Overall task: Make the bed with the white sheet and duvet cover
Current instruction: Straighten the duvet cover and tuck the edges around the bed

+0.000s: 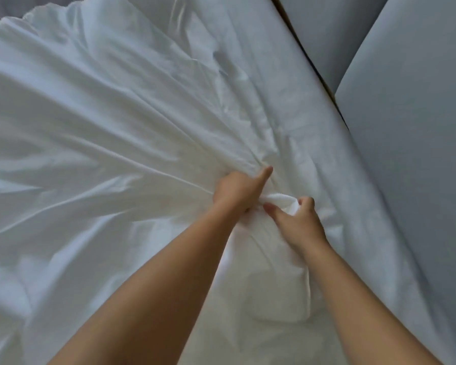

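A white duvet cover [95, 133] lies rumpled over most of the bed, its folds fanning out to the left from one bunched point. My left hand [238, 189] grips that bunch of cloth, thumb stretched forward. Right beside it my right hand [299, 219] pinches a rolled lump of the same white fabric between thumb and curled fingers. Under the cover, a smooth white sheet [308, 106] shows along the bed's right side. A soft bulge sits under the fabric below my hands.
Grey-blue padded panels [416, 122] stand along the right, with a dark gap [324, 75] between them and the bed's edge. A grey surface [0, 9] shows at the top left corner.
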Demonstrator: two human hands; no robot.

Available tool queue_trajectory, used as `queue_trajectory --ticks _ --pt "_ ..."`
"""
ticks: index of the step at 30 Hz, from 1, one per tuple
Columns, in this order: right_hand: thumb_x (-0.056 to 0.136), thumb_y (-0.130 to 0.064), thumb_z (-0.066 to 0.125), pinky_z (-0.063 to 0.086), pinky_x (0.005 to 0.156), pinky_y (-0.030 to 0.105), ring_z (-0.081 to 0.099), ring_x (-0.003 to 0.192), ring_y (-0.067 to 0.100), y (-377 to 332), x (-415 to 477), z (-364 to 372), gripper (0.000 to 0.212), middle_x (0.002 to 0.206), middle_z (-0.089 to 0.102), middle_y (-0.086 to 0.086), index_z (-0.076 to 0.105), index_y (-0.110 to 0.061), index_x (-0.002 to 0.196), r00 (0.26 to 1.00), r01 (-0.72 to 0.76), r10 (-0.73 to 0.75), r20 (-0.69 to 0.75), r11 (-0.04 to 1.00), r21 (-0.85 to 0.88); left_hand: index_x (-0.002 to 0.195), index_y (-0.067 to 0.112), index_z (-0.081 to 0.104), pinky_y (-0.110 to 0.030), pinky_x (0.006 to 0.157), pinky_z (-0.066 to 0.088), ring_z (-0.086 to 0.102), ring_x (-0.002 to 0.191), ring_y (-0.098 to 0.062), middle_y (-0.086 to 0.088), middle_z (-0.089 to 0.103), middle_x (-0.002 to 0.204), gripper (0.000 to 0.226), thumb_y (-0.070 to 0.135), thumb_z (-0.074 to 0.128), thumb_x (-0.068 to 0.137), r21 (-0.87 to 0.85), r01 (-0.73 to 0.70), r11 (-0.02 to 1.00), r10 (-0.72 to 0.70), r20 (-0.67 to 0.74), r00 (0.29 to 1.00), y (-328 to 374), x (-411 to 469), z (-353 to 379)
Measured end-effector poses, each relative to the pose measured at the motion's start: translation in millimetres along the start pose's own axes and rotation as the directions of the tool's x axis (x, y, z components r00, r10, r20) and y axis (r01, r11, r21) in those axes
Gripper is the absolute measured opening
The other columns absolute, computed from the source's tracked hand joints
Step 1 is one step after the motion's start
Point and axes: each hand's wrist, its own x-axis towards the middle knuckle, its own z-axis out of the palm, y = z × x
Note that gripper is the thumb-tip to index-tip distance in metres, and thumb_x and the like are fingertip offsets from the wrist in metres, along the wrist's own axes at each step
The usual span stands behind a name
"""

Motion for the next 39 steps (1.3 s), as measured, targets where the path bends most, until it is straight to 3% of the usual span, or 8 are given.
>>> queue_trajectory --ticks 6,11,17,21,26,32,36,39 --pt "0.084 -0.026 0.069 0.053 0.068 0.029 0.066 0.078 0.023 -42.6 -5.1 0.7 0.029 0.091 0.069 0.011 0.066 -0.004 0.104 0.947 -0.191 0.080 0.311 0.919 0.346 0.080 -0.003 0.066 -0.035 0.069 0.050 0.065 0.078 -0.033 -0.021 0.068 0.078 0.035 0.024 0.048 0.093 -0.109 0.008 0.994 -0.011 -0.029 1.000 7.2 14.7 -17.6" --pt "0.063 -0.003 0.070 0.045 0.043 0.024 0.057 0.051 0.015 -56.6 14.6 -43.4 0.011 0.060 0.060 0.002 0.063 -0.007 0.071 0.987 0.158 -0.123 -0.100 0.797 0.583 0.040 0.011 0.044 -0.018 0.036 0.028 0.037 0.025 -0.014 0.002 0.041 0.031 0.039 0.032 0.049 0.072 -0.598 -0.267 0.756 0.177 -0.206 0.962 62.7 11.8 -46.4" --pt "0.077 -0.009 0.064 0.045 0.084 0.041 0.054 0.104 0.035 -19.3 40.6 2.7 0.034 0.112 0.057 0.018 0.048 -0.003 0.106 0.979 0.008 -0.014 -0.204 1.000 -0.030 0.083 0.006 0.064 -0.038 0.076 0.052 0.065 0.079 -0.033 -0.019 0.068 0.086 0.052 0.050 0.039 0.094 0.022 -0.128 0.992 0.123 0.157 0.980 14.7 26.5 -9.3" --pt "0.076 -0.014 0.059 0.032 0.094 0.039 0.037 0.116 0.031 -70.6 71.5 5.8 0.054 0.126 0.042 0.011 0.041 -0.011 0.127 0.846 0.395 -0.464 -0.263 0.876 -0.277 0.070 0.017 0.052 -0.033 0.065 0.038 0.059 0.085 -0.031 -0.009 0.060 0.082 0.042 0.053 0.040 0.089 0.409 -0.368 0.835 0.482 -0.219 0.849 17.2 62.3 -79.5" --pt "0.089 -0.035 0.056 0.036 0.092 0.035 0.043 0.115 0.030 -136.8 94.0 48.2 0.035 0.119 0.050 0.009 0.057 -0.013 0.116 0.749 0.626 -0.653 0.111 0.643 -0.442 0.140 0.024 0.039 -0.038 0.109 0.016 0.024 0.136 -0.023 -0.001 0.035 0.145 0.050 0.024 0.048 0.091 0.730 -0.316 0.606 0.568 -0.118 0.815 -34.2 106.1 -174.9" --pt "0.095 -0.034 0.050 0.026 0.048 0.021 0.036 0.048 0.007 -161.6 83.9 68.4 0.051 0.047 0.035 -0.009 0.029 -0.017 0.051 0.662 0.748 -0.749 -0.027 0.659 0.073 0.062 0.009 0.051 -0.037 0.070 0.039 0.051 0.066 -0.033 -0.011 0.053 0.065 0.034 0.027 0.030 0.083 0.598 -0.534 0.597 0.796 -0.364 0.483 -50.6 103.5 -203.3" --pt "0.092 -0.044 0.048 0.041 0.073 0.024 0.054 0.080 0.010 -191.8 107.3 72.6 0.042 0.076 0.055 0.004 0.057 -0.011 0.069 0.739 0.674 -0.669 0.077 0.736 -0.073 0.062 0.016 0.050 -0.032 0.059 0.030 0.051 0.070 -0.031 -0.009 0.059 0.071 0.048 0.050 0.024 0.084 0.581 -0.275 0.766 0.519 -0.308 0.797 -53.3 117.4 -214.2" --pt "0.088 -0.054 0.051 0.032 0.105 0.038 0.036 0.128 0.031 -213.0 139.7 81.7 0.065 0.140 0.038 0.016 0.043 -0.008 0.134 0.901 0.416 -0.426 0.075 0.805 -0.423 0.106 0.011 0.064 -0.037 0.084 0.041 0.057 0.105 -0.033 -0.017 0.062 0.113 0.072 0.069 0.026 0.088 0.420 0.029 0.907 0.134 -0.354 0.926 -40.8 149.7 -202.4"
